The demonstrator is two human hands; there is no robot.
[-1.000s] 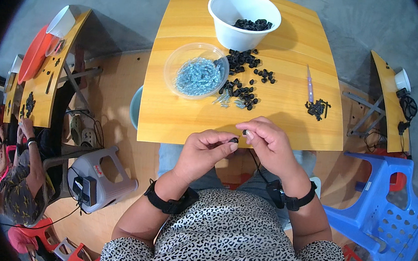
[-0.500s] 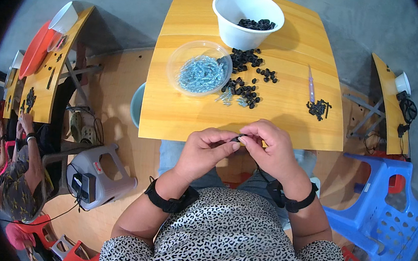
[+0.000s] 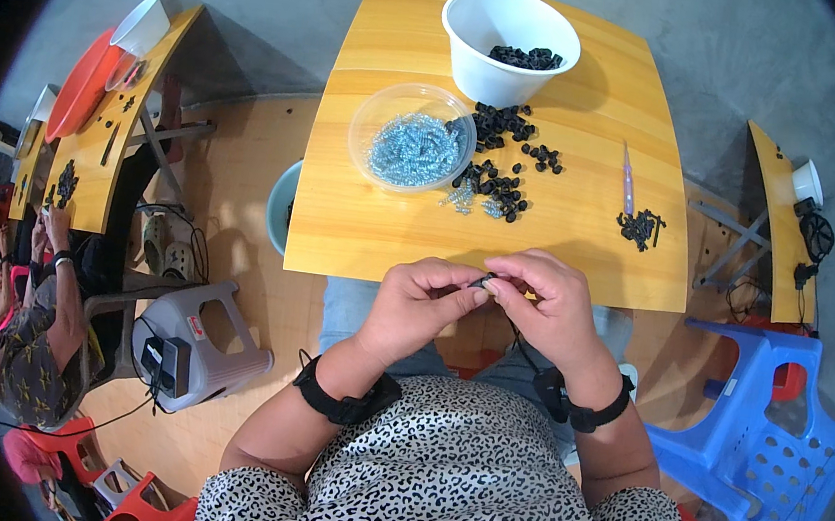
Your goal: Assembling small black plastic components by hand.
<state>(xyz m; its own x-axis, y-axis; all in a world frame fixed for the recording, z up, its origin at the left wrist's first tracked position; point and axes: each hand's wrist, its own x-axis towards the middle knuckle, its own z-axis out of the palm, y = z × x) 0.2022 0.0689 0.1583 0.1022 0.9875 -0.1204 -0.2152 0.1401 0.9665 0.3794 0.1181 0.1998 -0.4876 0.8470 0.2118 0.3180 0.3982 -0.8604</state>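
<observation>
Just past the table's near edge, both of my hands meet over my lap. A small black part (image 3: 483,280) is pinched between the fingertips of my left hand (image 3: 424,299) and my right hand (image 3: 543,295); its exact kind is mostly hidden by the fingers. Beyond them, on the wooden table (image 3: 379,242), lie loose black caps or knobs (image 3: 493,185) and a few small springs (image 3: 459,196). A clear round tub (image 3: 357,139) holds many bluish metal springs (image 3: 413,150). Behind it, a white bucket (image 3: 501,76) contains more black parts (image 3: 525,58).
A screwdriver (image 3: 628,180) with a purple handle lies by a pile of thin black pieces (image 3: 639,229) at the right. Below stand a blue stool (image 3: 755,414) and a grey stool (image 3: 199,340). To the left, another person (image 3: 42,345) works at a table (image 3: 96,149).
The view has shifted slightly, so the table and bins sit a little further right. Both hands keep their pinch on the small black part, with fingers slightly repositioned.
</observation>
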